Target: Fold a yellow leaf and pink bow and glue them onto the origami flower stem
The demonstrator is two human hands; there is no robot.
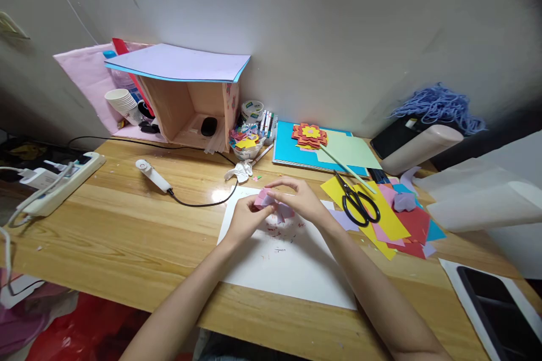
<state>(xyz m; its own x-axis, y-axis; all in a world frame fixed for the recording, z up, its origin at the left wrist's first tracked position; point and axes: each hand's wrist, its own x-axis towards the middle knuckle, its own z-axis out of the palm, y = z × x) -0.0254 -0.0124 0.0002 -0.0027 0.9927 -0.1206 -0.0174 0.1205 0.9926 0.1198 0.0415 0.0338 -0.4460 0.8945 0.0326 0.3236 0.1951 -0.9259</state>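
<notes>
A small pink and lilac paper flower (284, 211) is between my two hands, just above a white sheet of paper (292, 271). My left hand (245, 217) pinches its left side between thumb and fingers. From the right and above, my right hand (298, 200) has its curled fingers on the lilac paper. Part of the flower is hidden by the fingers. Specks of colour and a few pen marks lie on the white sheet below. To the right of my right hand, black-handled scissors (359, 206) rest on yellow paper (389, 217).
A red and yellow paper flower (311, 136) with a green stem lies on a blue sheet (288, 146). Behind stand an open box (186, 101) and a bowl of scraps (248, 149). A glue gun (153, 176) with its cord lies left; a power strip (63, 186) sits farther left.
</notes>
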